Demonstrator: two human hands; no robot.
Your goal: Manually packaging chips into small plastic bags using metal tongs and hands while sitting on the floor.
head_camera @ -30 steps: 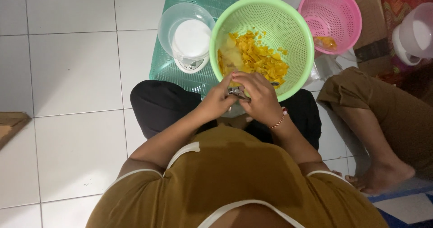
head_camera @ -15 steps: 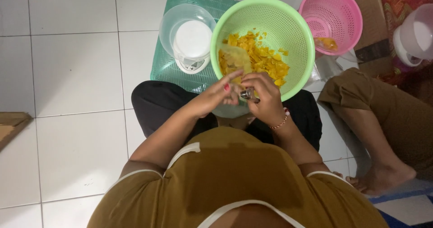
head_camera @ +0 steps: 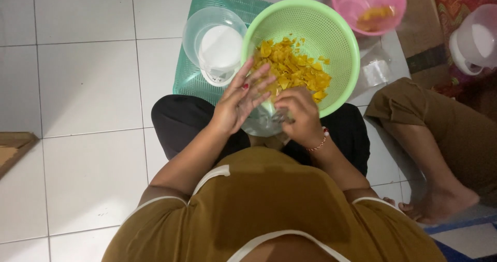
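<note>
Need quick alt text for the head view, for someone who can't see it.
Seen from above, a seated person's left hand and right hand hold a clear plastic bag at the near rim of a green basket of yellow chips. A pink basket sits beyond.

Both forearms come forward from the body and angle inward, so the two hands meet close together ahead of the lap. The left hand (head_camera: 239,100) is open and flat, palm down, its fingers (head_camera: 259,78) spread and stretched forward, nails painted red. The right hand (head_camera: 296,113), just beside it and nearly touching, is curled into a loose fist, knuckles up, fingertips tucked under. A thin beaded bracelet circles the right wrist. Elbows stay bent and held wide.
</note>
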